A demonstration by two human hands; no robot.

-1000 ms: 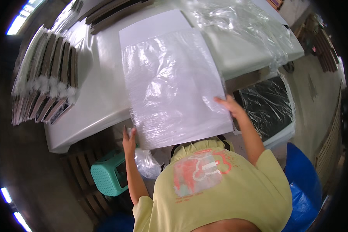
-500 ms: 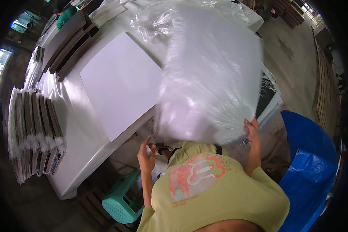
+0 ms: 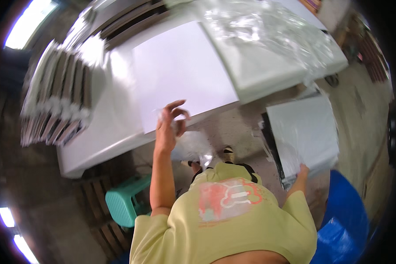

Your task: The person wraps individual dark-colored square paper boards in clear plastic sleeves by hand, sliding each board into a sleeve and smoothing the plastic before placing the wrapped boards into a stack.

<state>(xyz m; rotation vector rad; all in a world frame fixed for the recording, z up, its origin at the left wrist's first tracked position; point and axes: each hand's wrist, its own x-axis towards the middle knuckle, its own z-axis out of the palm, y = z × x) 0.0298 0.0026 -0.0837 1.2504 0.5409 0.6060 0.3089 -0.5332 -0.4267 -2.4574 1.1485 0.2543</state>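
At the right, a white panel in clear plastic wrap (image 3: 301, 127) lies over a stack of wrapped, dark-edged panels. My right hand (image 3: 301, 171) is closed on its near edge, with the fingertips partly hidden. My left hand (image 3: 174, 119) is raised by the near edge of the table, fingers apart and loosely bent. A small pale patch shows by its fingers, too blurred to name. Just beyond that hand, a bare white panel (image 3: 182, 66) lies flat on the white-covered table (image 3: 105, 132).
Wrapped boards (image 3: 59, 94) stand in a row at the table's left end. Dark-edged boards (image 3: 132, 20) are stacked farther back. Crumpled clear plastic (image 3: 273, 35) covers the far right. A green stool (image 3: 123, 202) stands lower left; a blue tarp (image 3: 345, 211) hangs lower right.
The wrapped panel has swung down from in front of me onto the stack at the right, my right hand still on it. My left hand has risen towards the table. The view has turned.
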